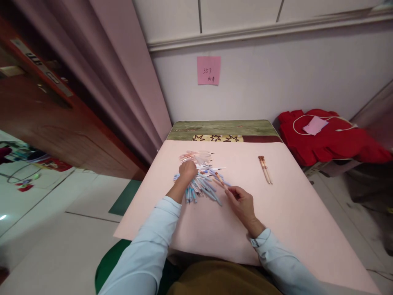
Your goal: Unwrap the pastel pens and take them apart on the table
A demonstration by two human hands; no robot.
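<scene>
A heap of several pens (201, 184), mostly blue with some clear and pink ones at its far end, lies in the middle of a pink sheet (276, 213) on a small table. My left hand (187, 170) rests on top of the heap with its fingers curled into the pens. My right hand (242, 200) is just right of the heap and pinches an orange-and-white pen (220, 179) whose tip points back toward the pile. A pair of brown pens (265, 169) lies apart on the sheet to the right.
The table's green patterned far edge (221, 130) meets a white wall with a pink sticky note (208, 70). A red cloth (328, 139) with a white cable and pink paper lies at right. A wooden door (46, 119) and curtain stand at left.
</scene>
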